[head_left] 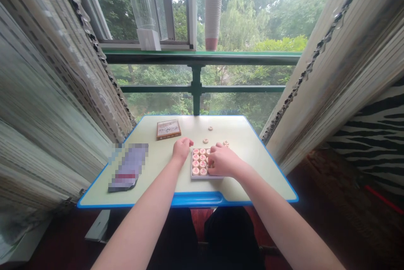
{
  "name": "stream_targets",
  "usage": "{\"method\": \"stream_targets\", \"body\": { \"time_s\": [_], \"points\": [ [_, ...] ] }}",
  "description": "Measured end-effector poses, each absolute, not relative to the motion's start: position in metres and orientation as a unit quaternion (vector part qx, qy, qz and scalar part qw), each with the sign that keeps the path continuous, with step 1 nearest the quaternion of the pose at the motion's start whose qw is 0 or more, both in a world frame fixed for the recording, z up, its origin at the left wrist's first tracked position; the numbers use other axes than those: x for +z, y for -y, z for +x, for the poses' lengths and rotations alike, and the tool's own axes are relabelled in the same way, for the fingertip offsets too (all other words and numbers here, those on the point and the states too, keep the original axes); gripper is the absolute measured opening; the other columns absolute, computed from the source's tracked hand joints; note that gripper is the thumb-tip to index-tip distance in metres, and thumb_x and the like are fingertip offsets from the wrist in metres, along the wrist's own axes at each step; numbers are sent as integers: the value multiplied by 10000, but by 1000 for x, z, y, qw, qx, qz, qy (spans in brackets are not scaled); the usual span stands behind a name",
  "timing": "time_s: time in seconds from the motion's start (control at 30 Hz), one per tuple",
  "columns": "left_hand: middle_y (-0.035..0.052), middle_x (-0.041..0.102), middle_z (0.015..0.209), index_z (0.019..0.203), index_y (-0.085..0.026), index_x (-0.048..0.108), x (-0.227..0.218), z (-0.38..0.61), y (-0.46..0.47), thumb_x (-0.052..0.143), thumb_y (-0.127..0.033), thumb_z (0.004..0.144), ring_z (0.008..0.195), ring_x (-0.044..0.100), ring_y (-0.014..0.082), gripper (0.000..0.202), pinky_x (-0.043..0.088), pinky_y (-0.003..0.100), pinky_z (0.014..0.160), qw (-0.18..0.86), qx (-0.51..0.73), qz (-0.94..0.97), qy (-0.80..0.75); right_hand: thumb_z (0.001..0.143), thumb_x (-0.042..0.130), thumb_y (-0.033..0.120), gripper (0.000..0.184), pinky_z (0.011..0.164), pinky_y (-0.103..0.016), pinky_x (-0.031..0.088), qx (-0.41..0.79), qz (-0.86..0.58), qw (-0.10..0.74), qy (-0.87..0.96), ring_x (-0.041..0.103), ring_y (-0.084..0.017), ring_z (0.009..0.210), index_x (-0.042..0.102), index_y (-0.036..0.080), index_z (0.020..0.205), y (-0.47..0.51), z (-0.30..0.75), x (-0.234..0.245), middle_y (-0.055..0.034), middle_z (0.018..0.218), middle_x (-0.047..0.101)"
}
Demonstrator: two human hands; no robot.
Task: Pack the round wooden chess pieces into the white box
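Note:
A shallow box (206, 177) near the front of the table holds rows of round, pale Chinese chess pieces (196, 161) with red characters. My right hand (224, 160) lies over the right part of this box, its fingers bent down and closed at a piece among the rows; the hand covers most of that piece and several others. Beside the box's upper left corner rests my left hand (182, 149), its fingers curled in with nothing visible in them. Loose pieces lie beyond the box: one piece (205, 141) close by and another (211, 128) farther back. More pieces (226, 144) sit just past my right hand.
The pale table (158, 169) has a blue rim. A flat brown box lid (168, 129) with a printed picture lies at the back left. Toward the left edge is a purple packet (131, 167), partly blurred out. Curtains flank the table, and a green railing (202, 57) stands behind it.

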State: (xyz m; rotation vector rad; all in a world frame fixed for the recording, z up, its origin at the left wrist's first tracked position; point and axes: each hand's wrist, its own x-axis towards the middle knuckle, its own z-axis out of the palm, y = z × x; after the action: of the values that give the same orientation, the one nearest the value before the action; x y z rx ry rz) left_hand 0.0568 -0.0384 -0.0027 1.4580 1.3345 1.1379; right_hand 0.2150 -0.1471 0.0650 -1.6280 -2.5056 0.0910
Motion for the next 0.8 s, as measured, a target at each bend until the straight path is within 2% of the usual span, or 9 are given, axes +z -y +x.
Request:
{"method": "stream_targets", "body": {
  "time_s": [0.13,0.3,0.43,0.5,0.63,0.8],
  "points": [
    [53,649,672,582,-165,610,0,58,40,420,-277,642,719,575,182,228,426,279,651,414,438,595,-532,630,631,293,122,636,-298,328,36,-526,88,845,428,-200,756,691,200,683,150,215,66,-73,757,591],
    [50,647,672,588,-168,607,1,59,41,423,-276,649,717,573,178,222,423,271,643,412,435,596,-535,618,621,229,85,626,-299,321,53,-524,76,847,427,-201,754,691,204,660,147,216,64,-68,733,594],
    [52,651,678,584,-170,603,0,59,41,422,-277,649,721,575,180,220,423,270,643,411,431,596,-538,631,634,291,115,633,-309,320,34,-549,79,832,429,-209,753,659,184,595,145,217,63,-76,696,577],
    [52,652,679,583,-171,603,0,59,40,424,-277,646,723,575,181,217,423,272,641,411,430,595,-540,640,634,315,136,643,-310,322,27,-549,87,831,429,-204,747,660,183,629,146,218,63,-77,721,577],
    [46,651,678,578,-174,603,-1,59,40,427,-274,644,722,572,181,213,424,273,638,409,431,594,-542,638,620,259,132,651,-305,321,44,-536,96,838,432,-198,763,680,196,737,148,219,65,-72,781,582],
    [45,650,673,580,-172,606,-1,59,40,431,-267,641,710,571,176,208,426,268,634,410,432,588,-547,629,611,217,73,631,-304,317,69,-532,92,839,428,-197,750,673,202,663,145,218,64,-69,737,572]
  ]
}}
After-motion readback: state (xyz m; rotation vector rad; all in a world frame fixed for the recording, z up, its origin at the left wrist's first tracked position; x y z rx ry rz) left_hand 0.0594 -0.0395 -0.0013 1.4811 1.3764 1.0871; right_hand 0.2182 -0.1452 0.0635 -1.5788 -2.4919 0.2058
